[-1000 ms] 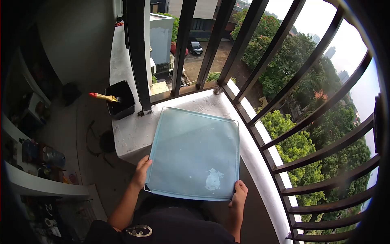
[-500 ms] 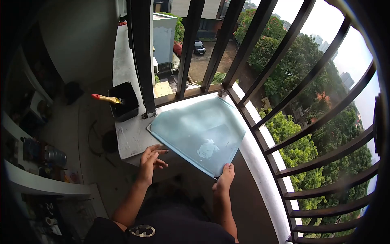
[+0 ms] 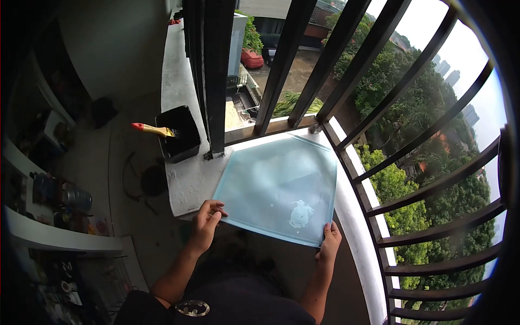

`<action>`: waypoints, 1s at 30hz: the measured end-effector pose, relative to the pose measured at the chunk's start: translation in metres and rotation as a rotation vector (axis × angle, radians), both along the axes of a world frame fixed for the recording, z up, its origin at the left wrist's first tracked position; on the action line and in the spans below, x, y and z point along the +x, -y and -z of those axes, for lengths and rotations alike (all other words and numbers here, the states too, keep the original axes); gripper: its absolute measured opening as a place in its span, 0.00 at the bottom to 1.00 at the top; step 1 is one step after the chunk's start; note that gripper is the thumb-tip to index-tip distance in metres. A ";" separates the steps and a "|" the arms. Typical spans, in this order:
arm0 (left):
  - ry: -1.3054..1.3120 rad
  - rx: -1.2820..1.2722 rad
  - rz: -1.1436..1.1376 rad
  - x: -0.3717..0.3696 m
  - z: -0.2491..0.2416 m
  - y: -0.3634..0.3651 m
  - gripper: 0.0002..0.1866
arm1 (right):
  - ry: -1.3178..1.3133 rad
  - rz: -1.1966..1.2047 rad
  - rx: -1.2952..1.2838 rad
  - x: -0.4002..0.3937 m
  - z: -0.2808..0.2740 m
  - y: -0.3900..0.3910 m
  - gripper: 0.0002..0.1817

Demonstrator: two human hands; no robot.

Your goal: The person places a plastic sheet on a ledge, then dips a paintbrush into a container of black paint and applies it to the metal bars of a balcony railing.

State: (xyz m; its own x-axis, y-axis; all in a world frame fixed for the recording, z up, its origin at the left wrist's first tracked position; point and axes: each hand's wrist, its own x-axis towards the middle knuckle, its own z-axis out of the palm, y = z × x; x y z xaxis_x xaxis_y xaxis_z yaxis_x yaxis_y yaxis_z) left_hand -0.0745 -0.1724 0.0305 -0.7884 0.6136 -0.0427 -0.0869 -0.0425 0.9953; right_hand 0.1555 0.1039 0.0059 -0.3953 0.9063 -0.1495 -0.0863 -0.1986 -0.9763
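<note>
Light-blue panel (image 3: 271,184) mid-frame, over white ledge (image 3: 187,187), near edge overhanging it. Right hand (image 3: 328,245) clamped on panel's lower-right corner; left hand (image 3: 205,226) at lower-left corner, can't tell if it's pinching. Far edge near railing (image 3: 283,70), little room there; bare ledge between panel and black tub (image 3: 183,153), upper left. Brush (image 3: 153,129) tip unclear inside tub, panel underside hidden, floor dim
</note>
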 end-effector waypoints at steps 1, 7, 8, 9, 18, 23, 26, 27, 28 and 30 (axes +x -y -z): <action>-0.100 -0.057 -0.013 -0.002 0.001 0.001 0.14 | 0.031 -0.032 -0.011 0.003 -0.002 -0.001 0.17; 0.076 -0.024 0.110 -0.001 -0.004 0.010 0.10 | 0.172 -0.087 0.058 -0.005 -0.013 -0.042 0.17; 0.217 -0.011 0.172 -0.001 -0.005 0.011 0.10 | 0.232 -0.127 0.079 -0.005 -0.017 -0.049 0.17; 0.219 -0.010 0.176 0.000 -0.005 0.010 0.10 | 0.291 -0.169 0.100 -0.005 -0.020 -0.054 0.18; 0.455 0.214 0.546 0.015 -0.002 0.010 0.08 | 0.699 0.133 0.357 -0.002 -0.048 -0.069 0.16; 0.632 0.390 0.913 0.029 0.026 -0.009 0.16 | 0.736 0.344 0.550 -0.010 -0.028 -0.083 0.11; 0.763 0.442 1.085 0.038 0.031 -0.013 0.20 | 0.681 0.314 0.580 -0.013 -0.018 -0.091 0.11; 0.813 0.377 1.135 0.041 0.032 -0.013 0.22 | 0.588 0.309 0.642 -0.014 -0.017 -0.091 0.11; 0.598 0.185 1.093 0.038 0.032 -0.014 0.26 | 0.596 0.295 0.625 -0.013 -0.016 -0.092 0.11; 0.522 0.114 0.962 0.032 0.039 -0.016 0.32 | 0.605 0.295 0.641 -0.013 -0.016 -0.092 0.11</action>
